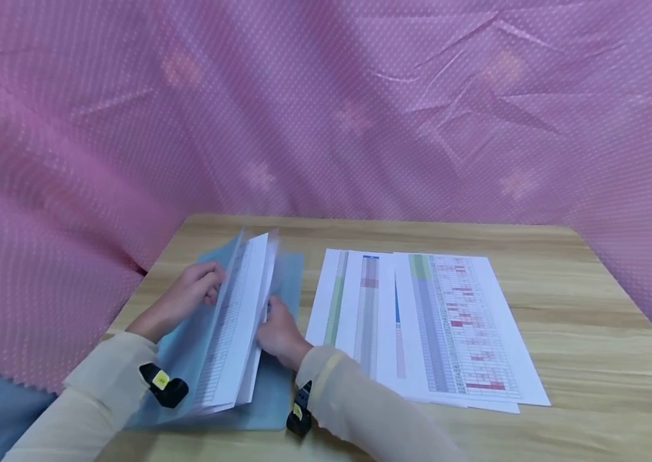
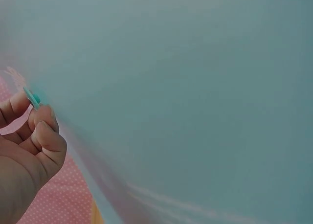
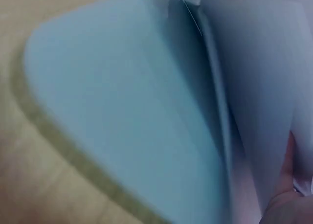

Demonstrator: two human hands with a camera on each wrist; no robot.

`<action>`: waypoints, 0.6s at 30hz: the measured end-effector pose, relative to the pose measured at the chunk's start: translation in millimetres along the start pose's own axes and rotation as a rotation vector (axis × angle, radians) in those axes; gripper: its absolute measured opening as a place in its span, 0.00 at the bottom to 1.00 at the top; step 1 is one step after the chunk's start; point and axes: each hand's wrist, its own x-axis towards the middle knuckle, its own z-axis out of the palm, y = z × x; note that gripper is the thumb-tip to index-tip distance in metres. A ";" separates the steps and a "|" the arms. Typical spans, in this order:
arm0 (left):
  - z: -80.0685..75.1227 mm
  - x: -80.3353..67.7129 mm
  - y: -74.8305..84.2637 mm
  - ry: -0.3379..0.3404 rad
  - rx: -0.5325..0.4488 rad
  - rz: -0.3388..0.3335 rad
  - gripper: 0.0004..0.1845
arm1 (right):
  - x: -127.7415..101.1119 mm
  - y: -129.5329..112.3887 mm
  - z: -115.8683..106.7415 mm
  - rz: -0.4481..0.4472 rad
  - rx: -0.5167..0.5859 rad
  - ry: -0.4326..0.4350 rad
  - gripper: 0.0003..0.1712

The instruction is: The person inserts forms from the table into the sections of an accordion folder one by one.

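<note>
On the counter [image 1: 563, 269] at seven o'clock, the left hand [image 1: 190, 292] and right hand [image 1: 280, 333] pinch raised sheets [image 1: 239, 321] inside a blue folder [image 1: 276, 385]; their fingers are curled on them.

The head camera looks forward and down from the near edge across the wooden table [image 1: 563, 321] toward the far pink curtain [image 1: 326, 96]. The left wrist camera sits pressed close against the blue folder [image 2: 195, 87], and the right wrist camera views it just as tightly; all three share it.
</note>
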 end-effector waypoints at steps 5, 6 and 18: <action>-3.4 -0.5 -2.5 -0.018 -0.060 0.020 0.14 | -1.0 0.7 -3.3 0.032 0.019 -0.031 0.30; -3.9 -0.4 -2.7 -0.017 -0.069 0.022 0.14 | -1.4 0.3 -5.9 0.044 0.022 -0.042 0.30; -3.1 3.6 -1.4 -0.018 -0.054 0.006 0.13 | -19.2 -1.9 -88.9 0.104 0.050 -0.061 0.31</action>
